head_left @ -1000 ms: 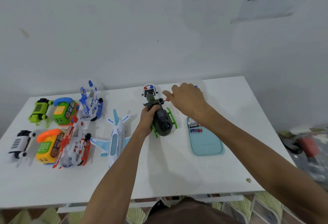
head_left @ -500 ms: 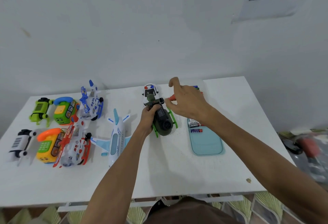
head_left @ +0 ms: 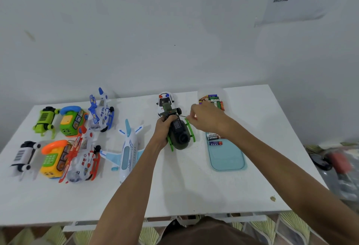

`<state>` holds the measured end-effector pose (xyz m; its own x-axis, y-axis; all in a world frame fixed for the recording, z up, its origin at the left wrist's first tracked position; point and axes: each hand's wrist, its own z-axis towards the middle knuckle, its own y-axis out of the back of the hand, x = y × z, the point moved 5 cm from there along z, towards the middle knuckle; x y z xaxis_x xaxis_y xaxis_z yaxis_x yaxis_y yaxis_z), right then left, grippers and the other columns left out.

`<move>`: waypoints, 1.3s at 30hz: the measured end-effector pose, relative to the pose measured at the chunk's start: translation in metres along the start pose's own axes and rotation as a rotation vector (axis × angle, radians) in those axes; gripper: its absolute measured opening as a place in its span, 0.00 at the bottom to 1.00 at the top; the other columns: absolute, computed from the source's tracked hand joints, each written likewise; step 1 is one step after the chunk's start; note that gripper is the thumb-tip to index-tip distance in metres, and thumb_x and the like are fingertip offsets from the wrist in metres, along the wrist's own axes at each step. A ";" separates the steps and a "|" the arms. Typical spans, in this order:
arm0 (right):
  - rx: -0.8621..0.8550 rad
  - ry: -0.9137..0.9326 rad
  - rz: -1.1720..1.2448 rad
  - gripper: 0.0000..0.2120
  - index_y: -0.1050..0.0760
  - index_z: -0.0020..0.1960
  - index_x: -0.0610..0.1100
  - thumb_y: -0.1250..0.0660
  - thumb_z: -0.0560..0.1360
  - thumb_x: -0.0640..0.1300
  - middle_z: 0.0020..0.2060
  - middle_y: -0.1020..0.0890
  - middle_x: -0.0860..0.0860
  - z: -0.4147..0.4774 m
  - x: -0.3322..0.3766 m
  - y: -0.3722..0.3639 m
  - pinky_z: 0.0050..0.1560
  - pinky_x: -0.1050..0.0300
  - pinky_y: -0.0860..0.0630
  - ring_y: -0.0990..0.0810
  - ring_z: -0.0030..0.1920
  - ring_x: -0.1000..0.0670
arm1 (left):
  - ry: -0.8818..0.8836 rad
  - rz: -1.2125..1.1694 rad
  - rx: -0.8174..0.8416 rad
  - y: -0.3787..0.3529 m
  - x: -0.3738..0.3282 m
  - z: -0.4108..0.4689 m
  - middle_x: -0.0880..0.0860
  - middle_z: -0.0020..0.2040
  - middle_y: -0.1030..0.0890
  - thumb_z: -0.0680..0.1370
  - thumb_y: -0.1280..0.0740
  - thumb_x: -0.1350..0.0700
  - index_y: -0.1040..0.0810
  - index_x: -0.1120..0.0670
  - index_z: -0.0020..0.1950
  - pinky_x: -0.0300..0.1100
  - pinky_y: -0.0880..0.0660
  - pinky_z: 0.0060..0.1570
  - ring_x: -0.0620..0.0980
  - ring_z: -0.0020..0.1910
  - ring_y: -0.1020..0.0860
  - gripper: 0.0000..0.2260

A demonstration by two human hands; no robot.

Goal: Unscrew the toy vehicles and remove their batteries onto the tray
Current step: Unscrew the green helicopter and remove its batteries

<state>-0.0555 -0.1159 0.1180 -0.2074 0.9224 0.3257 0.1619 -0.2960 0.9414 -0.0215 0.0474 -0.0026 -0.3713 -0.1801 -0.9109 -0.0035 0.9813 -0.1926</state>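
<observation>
Helicopter point(head_left: 177, 135), toy: dark olive moulded plastic, rounded hull, bright green skids, lying on the matte white counter point(head_left: 194, 188). The left hand point(head_left: 164, 128) is curled round its narrow tail end. The right hand point(head_left: 207, 118) pinches a screwdriver point(head_left: 181, 116), whose thin metal shaft reaches the hull beside the left fingers.

Tray point(head_left: 227, 161): pale blue, smooth, oblong with rounded corners and a raised rim, beneath and just right of the right forearm. Cylindrical batteries point(head_left: 214, 139) lie at its far end.

Police car point(head_left: 165, 99): glossy white plastic, just beyond the left hand.

Airliner point(head_left: 127, 151): white and pale blue, left of the left hand.

Clear tub point(head_left: 212, 101) of mixed batteries, beyond the right hand.
</observation>
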 end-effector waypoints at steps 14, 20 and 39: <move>-0.097 -0.429 0.217 0.12 0.22 0.55 0.37 0.38 0.82 0.46 0.51 0.19 0.40 0.022 -0.031 -0.086 0.40 0.54 0.29 0.22 0.47 0.43 | -0.034 -0.057 0.034 0.023 -0.034 -0.004 0.56 0.41 0.18 0.79 0.33 0.59 0.24 0.61 0.53 0.43 0.19 0.38 0.51 0.37 0.19 0.06; -0.142 -0.379 0.072 0.09 0.27 0.56 0.36 0.38 0.83 0.42 0.51 0.21 0.41 0.023 -0.027 -0.101 0.40 0.54 0.33 0.22 0.50 0.43 | -0.024 -0.052 0.094 0.023 -0.036 -0.007 0.56 0.41 0.17 0.74 0.31 0.56 0.23 0.61 0.52 0.46 0.19 0.41 0.53 0.38 0.18 0.11; 0.092 -0.437 0.964 0.35 0.25 0.67 0.44 0.50 0.79 0.70 0.62 0.20 0.46 0.025 -0.013 -0.083 0.52 0.52 0.21 0.20 0.59 0.44 | 0.031 -0.095 0.154 0.006 -0.036 -0.004 0.57 0.46 0.17 0.70 0.27 0.51 0.20 0.59 0.55 0.48 0.18 0.45 0.55 0.42 0.18 0.18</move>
<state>-0.0418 -0.0971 0.0336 0.4090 0.3228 0.8535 0.1492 -0.9464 0.2865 -0.0119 0.0598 0.0308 -0.4045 -0.2668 -0.8748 0.1015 0.9375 -0.3328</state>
